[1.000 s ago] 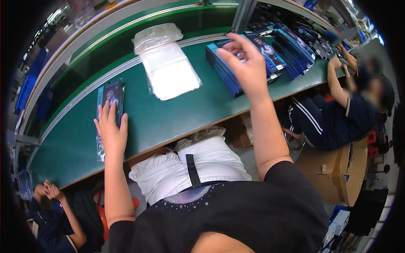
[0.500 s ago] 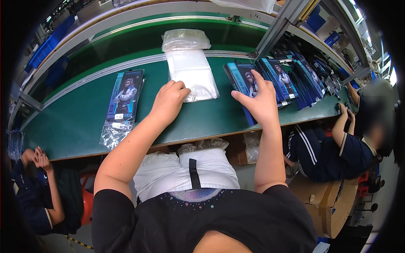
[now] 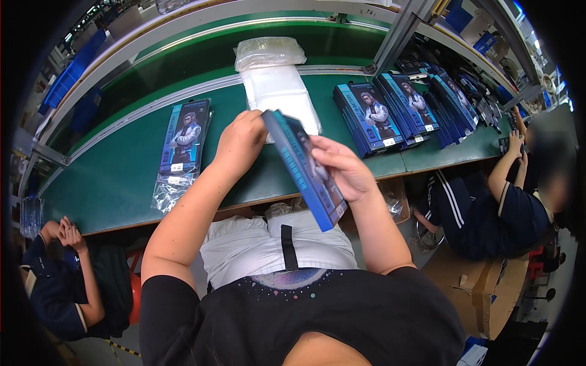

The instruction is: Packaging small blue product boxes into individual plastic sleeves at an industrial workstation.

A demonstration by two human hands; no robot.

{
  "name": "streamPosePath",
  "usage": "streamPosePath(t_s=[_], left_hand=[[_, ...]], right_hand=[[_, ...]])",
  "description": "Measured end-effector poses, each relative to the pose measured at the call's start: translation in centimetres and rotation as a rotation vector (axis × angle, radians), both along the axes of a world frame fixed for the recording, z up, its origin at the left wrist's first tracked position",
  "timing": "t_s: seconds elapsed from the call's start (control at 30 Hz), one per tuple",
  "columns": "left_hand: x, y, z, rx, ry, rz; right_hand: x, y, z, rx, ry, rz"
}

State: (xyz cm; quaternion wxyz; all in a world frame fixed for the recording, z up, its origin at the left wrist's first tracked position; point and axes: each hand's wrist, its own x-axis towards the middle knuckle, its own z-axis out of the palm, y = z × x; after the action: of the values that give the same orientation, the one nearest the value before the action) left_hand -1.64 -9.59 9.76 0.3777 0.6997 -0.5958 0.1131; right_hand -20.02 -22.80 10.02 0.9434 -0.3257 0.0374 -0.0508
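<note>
My right hand (image 3: 345,168) grips a slim blue retail box (image 3: 303,168) with a printed figure on its front. The box is tilted, its narrow side turned toward me, over the table's near edge. Its top end comes up beside my left hand (image 3: 243,143), which is closed with curled fingers at the near left of a stack of clear plastic bags (image 3: 274,88). What those fingertips hold, if anything, is hidden. On the left lies another blue box (image 3: 183,137) in a clear bag, whose loose end (image 3: 171,190) stretches toward me.
More blue boxes (image 3: 369,119) lie in leaning stacks on the right of the green table (image 3: 116,177). A metal frame post (image 3: 400,36) rises behind them. Co-workers sit at both sides; one's hands (image 3: 516,146) are at the right. A cardboard carton (image 3: 470,293) stands on the floor.
My right hand has taken a box from the right-hand stack and brought it left and toward me, now tilted. My left hand stays by the plastic bags, its fingers more hidden.
</note>
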Motion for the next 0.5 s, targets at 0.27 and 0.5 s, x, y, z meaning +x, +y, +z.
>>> streamPosePath(t_s=[0.27,0.5], left_hand=[[-0.1,0.0,1.1,0.026,-0.040,-0.036],[0.6,0.2,0.7,0.261,-0.113,-0.056]], right_hand=[[0.6,0.7,-0.4,-0.003,-0.004,0.065],[-0.8,0.7,-0.7,0.042,-0.020,-0.054]])
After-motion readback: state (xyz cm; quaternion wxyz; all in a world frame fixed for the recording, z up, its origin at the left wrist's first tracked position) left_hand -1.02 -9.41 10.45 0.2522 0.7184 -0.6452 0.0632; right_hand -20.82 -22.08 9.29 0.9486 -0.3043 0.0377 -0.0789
